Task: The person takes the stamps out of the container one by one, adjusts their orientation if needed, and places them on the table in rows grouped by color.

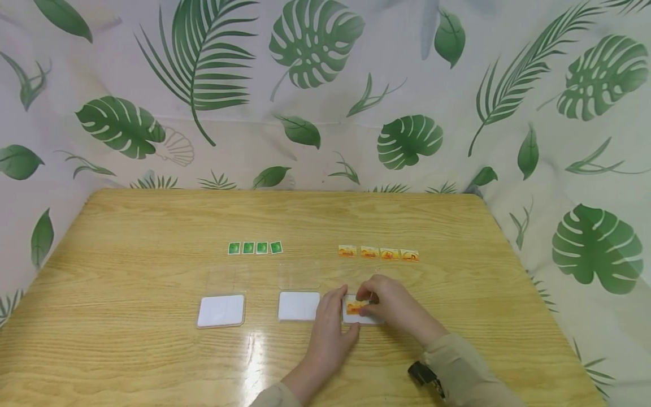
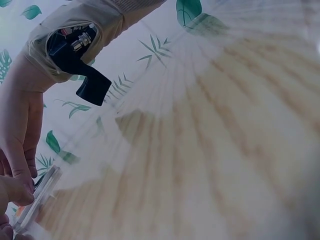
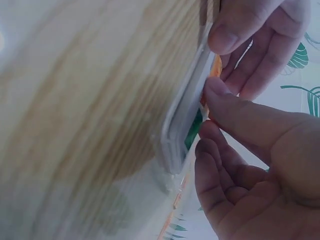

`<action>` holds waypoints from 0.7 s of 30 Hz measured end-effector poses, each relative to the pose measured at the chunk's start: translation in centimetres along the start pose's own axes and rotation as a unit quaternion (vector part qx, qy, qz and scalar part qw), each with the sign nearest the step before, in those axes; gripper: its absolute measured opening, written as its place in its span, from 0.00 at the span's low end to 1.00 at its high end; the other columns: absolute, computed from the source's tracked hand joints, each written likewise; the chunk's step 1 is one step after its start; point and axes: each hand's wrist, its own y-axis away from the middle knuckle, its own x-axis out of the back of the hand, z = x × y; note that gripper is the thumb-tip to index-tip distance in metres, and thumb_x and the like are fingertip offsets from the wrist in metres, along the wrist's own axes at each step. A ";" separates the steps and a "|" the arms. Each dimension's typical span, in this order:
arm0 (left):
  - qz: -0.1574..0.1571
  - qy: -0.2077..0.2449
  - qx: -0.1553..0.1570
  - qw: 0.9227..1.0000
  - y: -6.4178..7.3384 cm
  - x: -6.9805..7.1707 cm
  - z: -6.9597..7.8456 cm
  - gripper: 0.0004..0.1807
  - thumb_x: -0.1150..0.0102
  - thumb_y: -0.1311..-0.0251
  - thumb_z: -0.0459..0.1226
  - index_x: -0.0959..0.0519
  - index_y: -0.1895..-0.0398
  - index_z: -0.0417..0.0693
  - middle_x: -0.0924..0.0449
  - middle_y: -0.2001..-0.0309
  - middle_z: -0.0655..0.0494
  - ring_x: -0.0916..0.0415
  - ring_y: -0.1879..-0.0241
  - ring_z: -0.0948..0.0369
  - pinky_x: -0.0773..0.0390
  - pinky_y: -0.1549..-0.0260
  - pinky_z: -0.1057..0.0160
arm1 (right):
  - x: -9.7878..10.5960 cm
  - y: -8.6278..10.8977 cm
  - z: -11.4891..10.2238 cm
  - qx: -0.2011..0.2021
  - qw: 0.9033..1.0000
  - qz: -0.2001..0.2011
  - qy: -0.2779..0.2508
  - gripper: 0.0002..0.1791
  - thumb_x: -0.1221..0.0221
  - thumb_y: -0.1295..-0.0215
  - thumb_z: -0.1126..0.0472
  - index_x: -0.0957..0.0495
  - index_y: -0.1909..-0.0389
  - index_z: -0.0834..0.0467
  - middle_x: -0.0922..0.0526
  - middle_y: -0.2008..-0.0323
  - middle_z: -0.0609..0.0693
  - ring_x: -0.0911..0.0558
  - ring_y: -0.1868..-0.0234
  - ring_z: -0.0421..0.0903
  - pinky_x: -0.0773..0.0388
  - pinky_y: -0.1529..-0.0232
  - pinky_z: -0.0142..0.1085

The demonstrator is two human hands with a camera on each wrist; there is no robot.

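My left hand [image 1: 329,325] holds the left part of a small flat white case [image 1: 351,320], its thumb at the near edge and a fingertip at the far edge. Over the same case, the thumb and index finger of my right hand [image 1: 394,302] pinch a small orange picture card [image 1: 354,306] at the white surface. A green patch [image 3: 194,131] shows on that surface beside the right fingertips in the right wrist view. Parts of the card and case are hidden behind the fingers. In the left wrist view, the case [image 2: 42,192] appears edge-on.
Two more white cases [image 1: 221,311] [image 1: 298,306] lie to the left, clear lids [image 1: 299,276] folded back behind them. Several green square cards [image 1: 248,247] form a row further back. Several orange cards [image 1: 369,252] line up at the back right. A black device [image 1: 426,377] sits on the right sleeve.
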 end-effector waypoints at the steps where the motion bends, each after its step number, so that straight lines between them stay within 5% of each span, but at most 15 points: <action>1: -0.001 0.000 0.000 1.000 0.0 0.0 0.0 0.38 0.35 0.46 0.30 0.40 0.32 0.38 0.37 0.35 0.47 0.41 0.35 0.51 0.36 0.36 0.55 | 0.0 0.0 0.0 0.004 1.000 -0.002 0.001 0.09 0.29 0.51 0.65 0.19 0.69 0.57 0.23 0.70 0.44 0.25 0.69 0.41 0.25 0.69 0.31; 7: 0.002 0.001 -0.004 1.000 0.0 0.0 -0.1 0.38 0.35 0.46 0.30 0.41 0.32 0.38 0.37 0.35 0.47 0.41 0.36 0.51 0.36 0.36 0.55 | 0.4 0.1 -0.2 0.025 1.000 -0.011 0.003 0.09 0.30 0.50 0.66 0.20 0.69 0.57 0.23 0.69 0.46 0.24 0.66 0.44 0.24 0.65 0.34; 21: 0.001 0.004 0.005 1.000 0.1 0.0 0.1 0.39 0.34 0.46 0.29 0.41 0.32 0.39 0.37 0.35 0.48 0.41 0.35 0.52 0.37 0.36 0.56 | 0.8 0.0 0.0 -0.038 0.997 -0.012 -0.063 0.07 0.34 0.42 0.66 0.22 0.64 0.56 0.22 0.67 0.45 0.24 0.66 0.41 0.23 0.65 0.35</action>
